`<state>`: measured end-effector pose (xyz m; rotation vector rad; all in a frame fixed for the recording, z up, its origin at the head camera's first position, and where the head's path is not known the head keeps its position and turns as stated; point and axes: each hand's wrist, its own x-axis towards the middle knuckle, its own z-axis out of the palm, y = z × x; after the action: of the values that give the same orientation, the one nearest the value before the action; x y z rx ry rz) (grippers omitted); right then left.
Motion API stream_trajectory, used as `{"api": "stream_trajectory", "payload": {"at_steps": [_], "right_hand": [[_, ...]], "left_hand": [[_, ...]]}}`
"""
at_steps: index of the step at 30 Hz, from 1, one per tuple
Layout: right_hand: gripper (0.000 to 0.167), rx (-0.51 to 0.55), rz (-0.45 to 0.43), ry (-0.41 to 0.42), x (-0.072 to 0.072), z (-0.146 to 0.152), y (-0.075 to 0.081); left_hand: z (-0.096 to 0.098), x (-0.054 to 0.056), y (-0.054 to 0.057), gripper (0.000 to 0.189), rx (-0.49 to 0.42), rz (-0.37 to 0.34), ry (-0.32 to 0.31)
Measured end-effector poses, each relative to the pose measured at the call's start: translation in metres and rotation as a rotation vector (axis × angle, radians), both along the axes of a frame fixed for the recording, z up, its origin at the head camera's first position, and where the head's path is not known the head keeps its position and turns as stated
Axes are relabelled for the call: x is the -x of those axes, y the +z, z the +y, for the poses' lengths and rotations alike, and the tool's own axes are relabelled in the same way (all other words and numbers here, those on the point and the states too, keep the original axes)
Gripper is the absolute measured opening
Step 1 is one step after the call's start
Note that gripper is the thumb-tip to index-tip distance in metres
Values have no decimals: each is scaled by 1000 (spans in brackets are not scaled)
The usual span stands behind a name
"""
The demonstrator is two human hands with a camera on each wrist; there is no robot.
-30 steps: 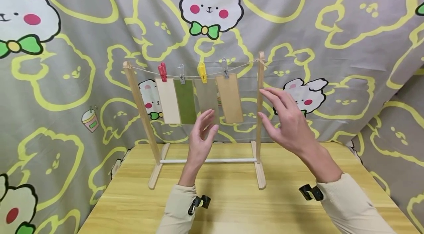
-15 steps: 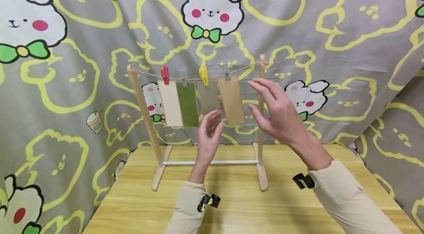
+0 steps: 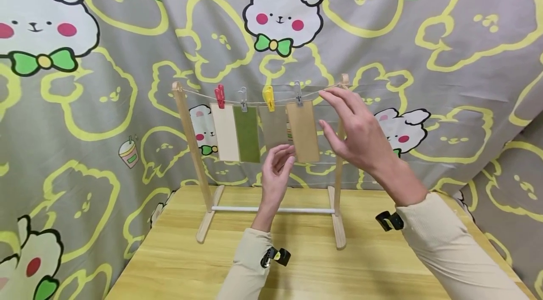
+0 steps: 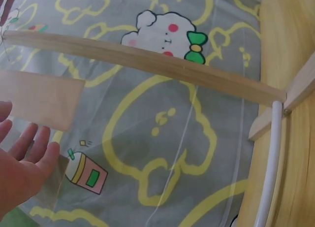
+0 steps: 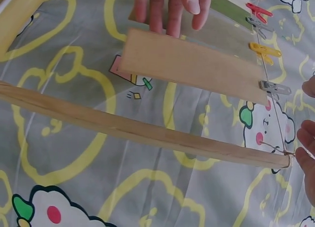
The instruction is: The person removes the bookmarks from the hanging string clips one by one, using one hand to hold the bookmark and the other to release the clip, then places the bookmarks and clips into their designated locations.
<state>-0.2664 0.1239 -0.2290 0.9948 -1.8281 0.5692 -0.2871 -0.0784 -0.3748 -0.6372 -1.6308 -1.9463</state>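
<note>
Four-sided cards hang in a row from a string: cream, green, grey-brown and tan. A red clothespin, a yellow clothespin and grey clothespins pinch their tops. My left hand is raised with loosely bent fingers near the lower left edge of the tan card; whether a fingertip touches it I cannot tell. To the right of that card's grey clothespin, my right hand hovers by the string, thumb and fingers apart, holding nothing.
Wooden posts on feet carry the string, and a white rod joins them low down. The stand is on a wood-grain table. Behind hangs a grey patterned curtain.
My right hand has moved from beside the right post leftward and up, nearer the tan card's clothespin. The left hand has shifted right toward the tan card. The view has turned slightly.
</note>
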Motion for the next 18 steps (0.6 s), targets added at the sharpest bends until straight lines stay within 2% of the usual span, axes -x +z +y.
{"api": "stream_trajectory", "payload": {"at_steps": [4, 10, 18], "right_hand": [[58, -17, 9, 1, 4, -3, 8], [57, -30, 17, -4, 10, -6, 21], [53, -93, -14, -13, 21, -12, 24]], "left_hand": [[6, 4, 0, 27, -30, 2, -21], [15, 2, 1, 27, -77, -26, -48], [15, -4, -3, 27, -95, -37, -19]]}}
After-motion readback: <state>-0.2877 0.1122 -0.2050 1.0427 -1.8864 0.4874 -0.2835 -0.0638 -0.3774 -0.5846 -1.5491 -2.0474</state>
